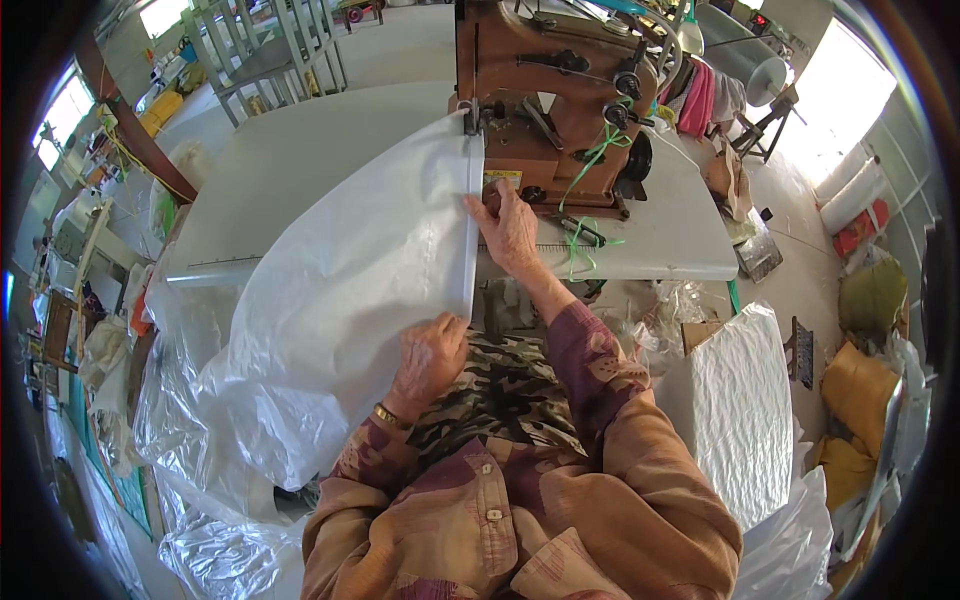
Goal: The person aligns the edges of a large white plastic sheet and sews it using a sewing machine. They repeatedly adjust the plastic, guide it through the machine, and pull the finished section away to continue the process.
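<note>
A large white, slightly glossy plastic sheet (350,255) drapes over the table's front edge. Its straight folded right edge runs up to the needle area of a brown industrial sewing machine (560,150). My left hand (432,362) is closed on that edge low down, just above my lap. Farther up, my right hand (510,228) pinches the same edge beside the machine's base, its fingers bent. Green thread (590,160) hangs in loops from the machine's knobs to the right of this hand.
The pale sewing table (290,145) extends left and right of the machine. Clear plastic film (190,420) heaps at its left. A stack of silvery-white sheets (745,410) stands right of my legs. Beyond the table is a metal chair (265,55); yellow bundles (860,390) lie far right.
</note>
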A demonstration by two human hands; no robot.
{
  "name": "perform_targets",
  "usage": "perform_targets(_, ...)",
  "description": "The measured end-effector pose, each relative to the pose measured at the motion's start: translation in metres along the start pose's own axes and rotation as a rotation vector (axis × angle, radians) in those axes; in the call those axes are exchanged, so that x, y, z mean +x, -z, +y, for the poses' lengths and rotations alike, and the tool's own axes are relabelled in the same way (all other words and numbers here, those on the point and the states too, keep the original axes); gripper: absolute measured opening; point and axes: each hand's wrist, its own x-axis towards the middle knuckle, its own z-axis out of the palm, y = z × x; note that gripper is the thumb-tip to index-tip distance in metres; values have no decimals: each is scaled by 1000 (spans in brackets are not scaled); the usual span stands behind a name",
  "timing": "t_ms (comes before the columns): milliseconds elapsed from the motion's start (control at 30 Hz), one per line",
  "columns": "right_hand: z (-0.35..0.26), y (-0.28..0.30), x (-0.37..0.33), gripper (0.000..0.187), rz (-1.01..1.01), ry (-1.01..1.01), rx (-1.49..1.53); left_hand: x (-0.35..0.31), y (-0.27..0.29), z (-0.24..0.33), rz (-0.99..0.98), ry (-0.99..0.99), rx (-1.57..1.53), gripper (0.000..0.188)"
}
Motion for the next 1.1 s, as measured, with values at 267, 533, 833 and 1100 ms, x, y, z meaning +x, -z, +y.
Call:
perform_targets(267, -2, 4, -1, 51, 11, 11, 55, 75, -7, -23, 119, -24, 66, 13)
perform_targets(533, 3, 1, 0, 41, 106, -33, 190, 148, -11, -37, 207, -56, 184, 8)
perform_targets(833, 10, -1, 3, 34, 36, -121, 87, 181, -3, -39, 244, 78, 152, 19)
perform_targets(1100, 31, -17, 5, 31, 144, 100, 36, 54, 45, -54, 277, 221, 385, 38)
